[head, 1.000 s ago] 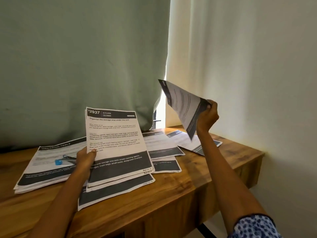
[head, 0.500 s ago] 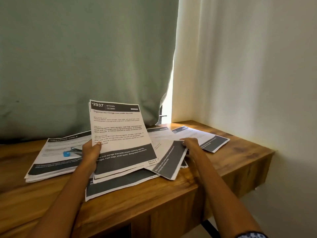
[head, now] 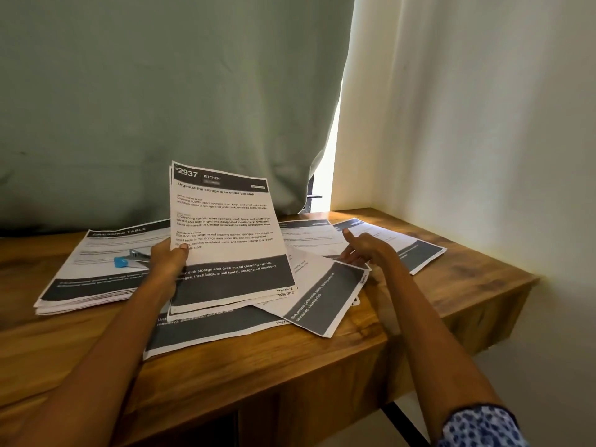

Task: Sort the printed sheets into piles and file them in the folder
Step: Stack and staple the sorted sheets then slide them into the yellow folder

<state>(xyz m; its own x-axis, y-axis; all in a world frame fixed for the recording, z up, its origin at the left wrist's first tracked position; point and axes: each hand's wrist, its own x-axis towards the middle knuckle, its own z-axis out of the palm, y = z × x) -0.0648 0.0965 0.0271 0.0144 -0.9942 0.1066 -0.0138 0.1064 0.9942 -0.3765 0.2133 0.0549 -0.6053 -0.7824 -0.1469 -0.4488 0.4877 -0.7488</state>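
My left hand point(head: 167, 258) grips a thin stack of printed sheets headed "2937 KITCHEN" point(head: 225, 233), tilted up off the wooden desk point(head: 451, 301). My right hand point(head: 364, 250) hovers with loose fingers above a skewed sheet point(head: 322, 298) that lies on the desk, holding nothing. A thick pile headed "DRESSING TABLE" point(head: 96, 272) lies at the left. More sheets lie at the back right point(head: 403, 243) and under the held stack point(head: 209, 330). No folder is in view.
A stapler with a blue end point(head: 130, 259) rests on the left pile. A green curtain point(head: 161, 108) hangs behind the desk, a white curtain point(head: 467, 108) at the right. The desk's right edge drops off near the wall.
My right hand brought a sheet down from the air, laid it skewed on the desk beside the held stack and let go. My left hand kept its stack.
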